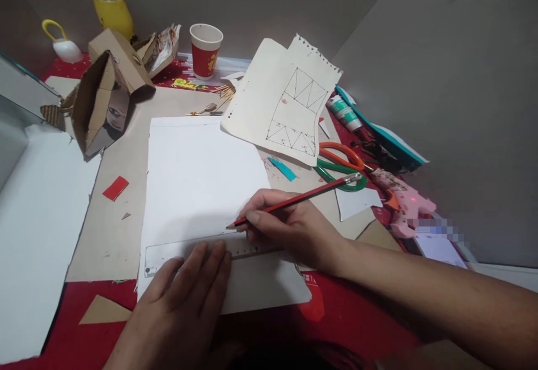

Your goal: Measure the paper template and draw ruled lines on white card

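My left hand (185,297) lies flat with fingers stretched out, pressing a clear ruler (168,254) onto a white sheet (197,185). My right hand (290,224) pinches a red pencil (302,197). The pencil's tip rests on the sheet just above the ruler's upper edge, and its eraser end points up to the right. The sheet lies on a brown cardboard panel (113,235).
A paper with a triangle sketch (286,101) lies beyond the sheet. Orange and green scissors (342,165), a glue tube (344,113) and a pink glue gun (406,202) sit at right. A paper cup (205,50), cardboard boxes (107,92) and a yellow flask (111,8) stand at the back.
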`<state>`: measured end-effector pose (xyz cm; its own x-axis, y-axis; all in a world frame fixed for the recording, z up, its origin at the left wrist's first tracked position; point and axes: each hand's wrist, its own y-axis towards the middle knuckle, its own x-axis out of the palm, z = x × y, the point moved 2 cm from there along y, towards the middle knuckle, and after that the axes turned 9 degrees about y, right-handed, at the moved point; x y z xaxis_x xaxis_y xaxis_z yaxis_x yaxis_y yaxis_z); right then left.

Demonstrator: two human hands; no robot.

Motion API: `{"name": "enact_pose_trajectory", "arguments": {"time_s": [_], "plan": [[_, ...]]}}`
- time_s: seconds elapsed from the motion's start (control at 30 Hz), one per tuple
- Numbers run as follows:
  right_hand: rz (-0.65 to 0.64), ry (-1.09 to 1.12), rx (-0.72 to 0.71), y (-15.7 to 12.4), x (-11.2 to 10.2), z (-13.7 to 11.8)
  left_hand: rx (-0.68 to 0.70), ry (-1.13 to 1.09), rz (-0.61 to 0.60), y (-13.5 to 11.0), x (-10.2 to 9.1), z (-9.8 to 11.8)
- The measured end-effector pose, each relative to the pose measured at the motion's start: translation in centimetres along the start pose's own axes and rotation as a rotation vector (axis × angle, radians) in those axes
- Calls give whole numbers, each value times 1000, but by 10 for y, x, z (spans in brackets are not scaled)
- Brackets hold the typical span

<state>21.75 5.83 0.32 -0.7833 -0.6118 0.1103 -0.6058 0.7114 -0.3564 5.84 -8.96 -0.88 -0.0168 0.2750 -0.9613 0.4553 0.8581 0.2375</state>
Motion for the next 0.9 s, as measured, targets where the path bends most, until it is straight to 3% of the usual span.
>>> {"name": "enact_pose_trajectory", "arguments": {"time_s": [0.13,0.23,0.6,0.9], "plan": [[-98,-230,-219,-1,2,-1,-18,-27,0,0,0,1],[-118,-306,-301,-2,2,0,-39,-44,-10,0,0,2],[-119,-378,-327,1,2,2,5,-44,34,4,-1,-2],[-125,-452,-294,-1,4,-2,54,-12,-57,-1,3,-3]]}}
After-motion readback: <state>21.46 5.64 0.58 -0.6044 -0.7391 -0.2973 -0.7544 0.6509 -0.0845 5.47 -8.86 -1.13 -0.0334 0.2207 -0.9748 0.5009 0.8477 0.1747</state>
